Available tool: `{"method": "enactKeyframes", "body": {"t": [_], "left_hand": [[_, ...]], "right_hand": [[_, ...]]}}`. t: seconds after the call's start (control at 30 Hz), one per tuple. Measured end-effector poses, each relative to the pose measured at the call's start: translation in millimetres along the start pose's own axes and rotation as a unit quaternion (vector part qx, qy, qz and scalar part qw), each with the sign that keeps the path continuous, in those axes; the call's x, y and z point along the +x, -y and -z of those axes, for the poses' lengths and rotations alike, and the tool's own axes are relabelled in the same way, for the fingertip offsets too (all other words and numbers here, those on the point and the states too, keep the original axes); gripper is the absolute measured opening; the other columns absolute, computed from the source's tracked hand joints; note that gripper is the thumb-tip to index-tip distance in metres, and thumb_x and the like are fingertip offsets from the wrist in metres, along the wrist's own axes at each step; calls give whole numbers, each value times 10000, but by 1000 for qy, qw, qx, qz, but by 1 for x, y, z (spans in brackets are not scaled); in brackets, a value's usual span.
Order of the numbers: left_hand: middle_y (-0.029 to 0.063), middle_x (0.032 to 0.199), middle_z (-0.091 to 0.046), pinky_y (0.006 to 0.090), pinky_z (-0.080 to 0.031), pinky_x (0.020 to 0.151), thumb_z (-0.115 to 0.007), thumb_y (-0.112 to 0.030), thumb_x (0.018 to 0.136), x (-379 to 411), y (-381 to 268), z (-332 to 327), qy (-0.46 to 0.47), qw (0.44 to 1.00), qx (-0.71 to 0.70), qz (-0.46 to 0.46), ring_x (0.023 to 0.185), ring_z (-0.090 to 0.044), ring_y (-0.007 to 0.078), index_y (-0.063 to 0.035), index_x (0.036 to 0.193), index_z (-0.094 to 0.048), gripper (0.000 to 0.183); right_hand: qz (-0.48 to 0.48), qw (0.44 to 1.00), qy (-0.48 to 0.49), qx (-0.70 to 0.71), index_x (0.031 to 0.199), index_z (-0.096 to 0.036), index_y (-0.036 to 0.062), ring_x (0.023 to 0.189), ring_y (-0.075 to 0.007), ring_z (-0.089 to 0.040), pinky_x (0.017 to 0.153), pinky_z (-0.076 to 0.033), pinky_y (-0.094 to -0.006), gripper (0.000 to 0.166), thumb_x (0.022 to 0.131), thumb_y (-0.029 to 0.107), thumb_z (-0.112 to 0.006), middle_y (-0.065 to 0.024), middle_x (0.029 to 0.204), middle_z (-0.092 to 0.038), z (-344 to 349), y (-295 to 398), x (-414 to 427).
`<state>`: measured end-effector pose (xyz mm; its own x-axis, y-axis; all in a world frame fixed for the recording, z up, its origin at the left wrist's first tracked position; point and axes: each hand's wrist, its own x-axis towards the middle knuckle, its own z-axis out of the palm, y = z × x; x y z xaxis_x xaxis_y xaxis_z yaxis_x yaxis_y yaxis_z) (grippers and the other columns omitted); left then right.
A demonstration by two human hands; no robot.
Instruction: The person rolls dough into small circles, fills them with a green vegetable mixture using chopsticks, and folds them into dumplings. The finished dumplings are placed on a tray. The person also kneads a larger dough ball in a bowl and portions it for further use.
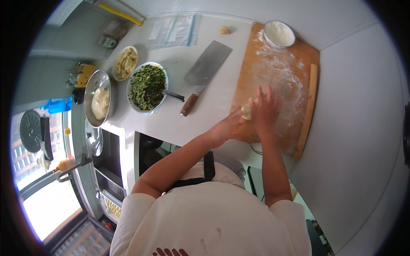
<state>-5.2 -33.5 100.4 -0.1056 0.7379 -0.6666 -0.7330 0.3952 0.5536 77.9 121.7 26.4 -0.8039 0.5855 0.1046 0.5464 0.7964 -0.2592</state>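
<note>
A piece of pale dough (246, 111) is between my two hands over the near part of a floured wooden board (245, 80). My left hand (226, 125) holds the dough's left side, thumb and fingertips at its edge. From the right, my right hand (266, 108) lies against it, thumb on the dough and fingers pointing away from me, slightly blurred. Part of the dough is hidden under that hand. Along the board's right edge rests a wooden rolling pin (307, 112). A bowl of flour (279, 33) stands at the board's far end.
Left of the board lies a cleaver (208, 65), its handle towards me. Farther left are a bowl of chopped green filling (148, 88) with a spoon, a bowl of pale pieces (126, 63) and a metal bowl of dough (101, 103). Zip bags (174, 30) lie at the back.
</note>
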Motion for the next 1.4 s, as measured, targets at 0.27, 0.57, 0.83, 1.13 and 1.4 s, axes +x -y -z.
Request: {"method": "enactKeyframes", "body": {"t": [0.27,0.57,0.83,1.13,1.4], "left_hand": [[81,1395,-492,341,-291,1116,-513,-340,993,-50,4,40,83,977,179,-85,1319,-398,182,-41,1384,-473,494],[89,1326,-558,358,-350,1086,-531,-145,973,-166,-28,134,22,934,257,-249,1264,-481,205,-45,1286,-563,329],[98,1159,-663,352,-418,1019,-580,-71,935,-259,-36,303,-344,810,248,-404,1150,-582,220,-50,1154,-653,231],[153,1404,-455,476,-335,1072,-660,-83,816,-338,-24,521,-723,464,406,-312,1299,-414,383,-95,1232,-572,426],[120,1481,-367,482,-294,1128,-582,56,764,-313,-28,566,-778,489,332,-211,1393,-311,365,-173,1306,-524,591]], "right_hand": [[-35,984,-73,-161,1510,-297,282,1464,-388,-123,1143,-40,-644,623,945,471,-477,-72,1599,-188,3,-54,43],[-83,977,21,-194,1526,-244,146,1468,-335,-155,1146,-78,-634,761,912,479,-547,-90,1593,-195,40,36,-29],[98,951,-94,278,1342,-509,30,1286,-306,-466,1077,-359,-414,418,946,155,-556,-173,1393,-483,78,268,50],[304,839,274,358,1148,-624,-4,984,-276,-642,851,-505,-342,240,924,70,-584,-162,1110,-641,-17,553,98],[392,864,310,64,1191,-594,7,1107,-366,-569,927,-478,-420,389,814,50,-677,-203,1225,-579,-140,633,147]]}}
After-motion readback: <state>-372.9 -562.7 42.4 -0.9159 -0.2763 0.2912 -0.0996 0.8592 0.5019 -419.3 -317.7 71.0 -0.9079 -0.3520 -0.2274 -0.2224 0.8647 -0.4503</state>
